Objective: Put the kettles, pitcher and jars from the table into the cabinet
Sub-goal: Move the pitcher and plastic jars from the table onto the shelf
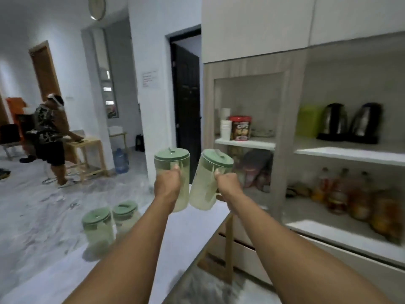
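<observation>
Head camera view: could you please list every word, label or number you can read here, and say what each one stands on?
"CUPS", roughly, in large letters on the red tub on the cabinet shelf; blurred, so not certain.
Notice on the white wall by the dark door: lines of print, too small to read.
Bottles on the lower shelf: labels too blurred to read.
Pitchers, jars and kettles: no text visible.

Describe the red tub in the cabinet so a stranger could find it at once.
Start at the wood-framed cabinet on the right and find its narrow left section. On the upper white shelf there stands the red tub, beside a stack of white cups. It is the only red thing on that shelf.
</observation>
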A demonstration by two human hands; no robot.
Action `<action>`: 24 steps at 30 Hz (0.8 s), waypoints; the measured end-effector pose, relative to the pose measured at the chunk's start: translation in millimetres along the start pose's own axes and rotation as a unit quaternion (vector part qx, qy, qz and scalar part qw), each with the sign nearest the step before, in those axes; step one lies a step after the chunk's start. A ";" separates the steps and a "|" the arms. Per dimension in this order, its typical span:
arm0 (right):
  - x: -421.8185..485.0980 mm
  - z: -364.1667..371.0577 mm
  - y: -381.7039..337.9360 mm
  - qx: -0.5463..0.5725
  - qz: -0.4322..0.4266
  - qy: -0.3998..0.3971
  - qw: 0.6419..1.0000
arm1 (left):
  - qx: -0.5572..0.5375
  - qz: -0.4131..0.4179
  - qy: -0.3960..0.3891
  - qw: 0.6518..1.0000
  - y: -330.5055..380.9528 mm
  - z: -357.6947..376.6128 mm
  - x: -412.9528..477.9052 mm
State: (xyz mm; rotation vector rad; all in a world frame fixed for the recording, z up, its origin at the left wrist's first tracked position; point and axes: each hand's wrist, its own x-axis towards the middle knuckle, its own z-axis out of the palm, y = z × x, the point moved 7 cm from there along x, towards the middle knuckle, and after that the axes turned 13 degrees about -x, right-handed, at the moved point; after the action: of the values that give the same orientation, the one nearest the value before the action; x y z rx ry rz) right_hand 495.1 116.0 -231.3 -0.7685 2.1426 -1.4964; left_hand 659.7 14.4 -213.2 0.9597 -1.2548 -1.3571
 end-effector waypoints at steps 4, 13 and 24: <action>42.2 -132.8 14.7 -0.038 0.009 0.119 0.992 | -0.025 0.021 -0.094 0.995 18.4 131.7 -19.2; 124.5 -429.6 69.5 -0.080 0.046 0.311 0.946 | -0.081 0.018 -0.289 0.954 25.5 448.8 -80.9; 238.5 -614.7 119.0 -0.077 0.035 0.393 0.916 | -0.071 -0.020 -0.365 0.928 -8.4 717.4 -87.6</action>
State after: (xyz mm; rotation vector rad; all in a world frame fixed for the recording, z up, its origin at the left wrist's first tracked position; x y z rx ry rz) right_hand -89.0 431.8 -141.8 -0.1036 2.8417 -1.8120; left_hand -24.2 231.4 -125.9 0.3684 -1.6469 -1.8995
